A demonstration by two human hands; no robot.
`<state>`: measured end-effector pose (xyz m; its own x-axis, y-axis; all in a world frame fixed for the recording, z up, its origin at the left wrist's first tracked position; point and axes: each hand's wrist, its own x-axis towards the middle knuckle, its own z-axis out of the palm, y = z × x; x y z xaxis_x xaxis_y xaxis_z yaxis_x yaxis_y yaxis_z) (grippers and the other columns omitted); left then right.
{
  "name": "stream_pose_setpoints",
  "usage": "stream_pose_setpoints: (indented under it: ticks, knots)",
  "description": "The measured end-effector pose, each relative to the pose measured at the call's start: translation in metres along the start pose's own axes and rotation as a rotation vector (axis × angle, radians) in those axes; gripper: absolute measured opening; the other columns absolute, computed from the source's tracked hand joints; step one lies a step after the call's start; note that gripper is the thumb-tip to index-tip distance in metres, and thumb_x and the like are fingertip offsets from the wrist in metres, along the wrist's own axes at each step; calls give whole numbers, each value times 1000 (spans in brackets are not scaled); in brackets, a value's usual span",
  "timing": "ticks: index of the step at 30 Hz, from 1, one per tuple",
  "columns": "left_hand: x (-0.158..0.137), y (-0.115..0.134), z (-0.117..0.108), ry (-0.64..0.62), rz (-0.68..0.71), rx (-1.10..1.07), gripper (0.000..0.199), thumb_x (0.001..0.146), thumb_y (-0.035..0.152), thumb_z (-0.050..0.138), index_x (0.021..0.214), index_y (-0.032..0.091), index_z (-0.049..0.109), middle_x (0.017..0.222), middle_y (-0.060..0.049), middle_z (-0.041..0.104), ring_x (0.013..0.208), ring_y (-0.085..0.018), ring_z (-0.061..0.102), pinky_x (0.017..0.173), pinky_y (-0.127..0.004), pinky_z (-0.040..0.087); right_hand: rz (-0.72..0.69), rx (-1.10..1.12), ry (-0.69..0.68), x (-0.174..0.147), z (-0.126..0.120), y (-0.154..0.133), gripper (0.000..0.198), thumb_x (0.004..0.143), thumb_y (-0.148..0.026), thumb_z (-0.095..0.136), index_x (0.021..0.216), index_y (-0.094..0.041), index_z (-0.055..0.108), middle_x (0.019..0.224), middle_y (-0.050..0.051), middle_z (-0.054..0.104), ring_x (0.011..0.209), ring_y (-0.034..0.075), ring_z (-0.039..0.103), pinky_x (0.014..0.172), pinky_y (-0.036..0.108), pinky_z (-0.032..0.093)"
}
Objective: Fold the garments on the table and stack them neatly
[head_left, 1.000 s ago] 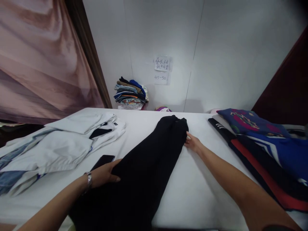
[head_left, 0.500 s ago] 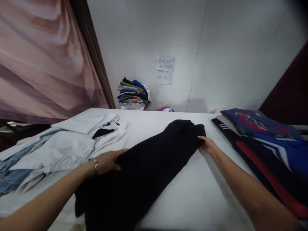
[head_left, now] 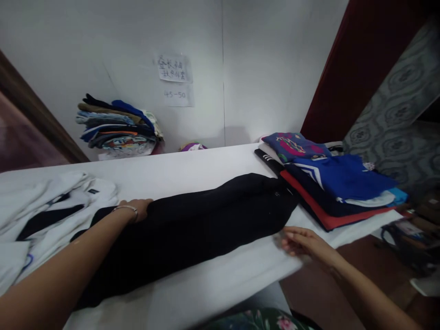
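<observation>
A long black garment [head_left: 206, 224] lies stretched across the white table, folded lengthwise, with a small round mark near its right end. My left hand [head_left: 140, 209], a bracelet on its wrist, is closed on the garment's upper edge toward the left; its fingertips are partly hidden. At the lower right corner is my right hand [head_left: 299, 240], slightly blurred. Its fingers are loosely bent and apart, the fingertips right by the cloth's edge with no cloth visible between them.
White clothes [head_left: 99, 192] are heaped at the left. A folded stack [head_left: 118, 126] stands against the back wall. To the right sits a pile with a blue garment [head_left: 347, 176] on top. The white table's front edge [head_left: 247, 288] runs close to me.
My view has turned to the right. The garment now lies more level across the table. My right hand has come off its right end to below the lower corner; my left hand stays on it.
</observation>
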<state>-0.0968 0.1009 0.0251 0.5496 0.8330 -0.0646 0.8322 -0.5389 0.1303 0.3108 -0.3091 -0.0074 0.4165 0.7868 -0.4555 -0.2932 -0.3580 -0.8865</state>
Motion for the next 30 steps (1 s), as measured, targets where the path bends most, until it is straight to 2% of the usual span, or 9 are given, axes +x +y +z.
stream_pose_setpoints:
  ticks: [2, 4, 7, 10, 15, 17, 20, 25, 30]
  knots:
    - [-9, 10, 2, -37, -74, 164, 56, 62, 14, 55, 117, 19, 65, 114, -14, 70, 110, -38, 60, 97, -56, 39, -184, -109, 39, -4, -2, -11, 32, 64, -48, 78, 89, -27, 75, 69, 9, 69, 66, 25, 65, 67, 41, 56]
    - [-16, 29, -3, -11, -17, 177, 69, 65, 14, 51, 134, 15, 53, 135, -18, 57, 124, -36, 52, 104, -52, 36, -410, -128, 122, -1, 4, -28, 34, 69, -49, 75, 92, -25, 74, 70, 7, 69, 69, 23, 64, 74, 42, 55]
    - [-25, 71, -9, 66, 172, 34, 67, 76, 24, 45, 141, 9, 43, 143, -17, 49, 131, -28, 46, 111, -42, 33, -658, -138, 206, 23, 24, -60, 28, 71, -41, 74, 93, -22, 72, 86, 6, 72, 84, 22, 65, 87, 40, 51]
    - [-32, 114, -4, 81, 319, -109, 61, 87, 43, 39, 139, 12, 45, 144, -13, 49, 132, -24, 45, 113, -38, 30, -787, -315, 213, 64, 41, -87, 15, 76, -25, 67, 90, -23, 73, 97, 5, 72, 95, 22, 64, 96, 40, 47]
    - [-45, 144, 26, 59, 399, -151, 51, 90, 46, 42, 132, 20, 53, 135, -10, 58, 126, -26, 50, 112, -46, 28, -826, -778, 146, 121, 45, -104, 39, 70, -9, 64, 106, -22, 72, 117, 6, 68, 115, 25, 57, 109, 42, 37]
    - [-51, 145, 35, 115, 409, -120, 44, 92, 43, 42, 127, 21, 57, 130, -10, 61, 123, -26, 52, 111, -48, 27, -829, -916, 97, 131, 42, -103, 46, 71, -9, 64, 114, -24, 69, 123, 6, 64, 121, 25, 53, 111, 43, 34]
    - [-56, 145, 40, 193, 441, -116, 35, 93, 40, 43, 115, 20, 62, 119, -10, 65, 112, -24, 56, 101, -43, 36, -800, -1108, 21, 136, 39, -98, 51, 73, -11, 62, 121, -28, 66, 125, 5, 62, 121, 25, 51, 110, 43, 33]
    - [-62, 148, 37, 273, 439, -153, 20, 91, 32, 46, 87, 19, 61, 91, -7, 65, 86, -22, 56, 83, -38, 41, -699, -1428, -46, 135, 43, -88, 35, 76, -13, 60, 106, -25, 74, 108, 10, 66, 109, 28, 54, 104, 42, 34]
    - [-68, 148, 39, 335, 435, -210, 23, 92, 34, 45, 77, 20, 56, 82, -5, 61, 80, -20, 53, 78, -36, 39, -575, -1497, -7, 130, 49, -83, 34, 75, -11, 56, 95, -28, 77, 104, 10, 68, 108, 29, 55, 102, 43, 33]
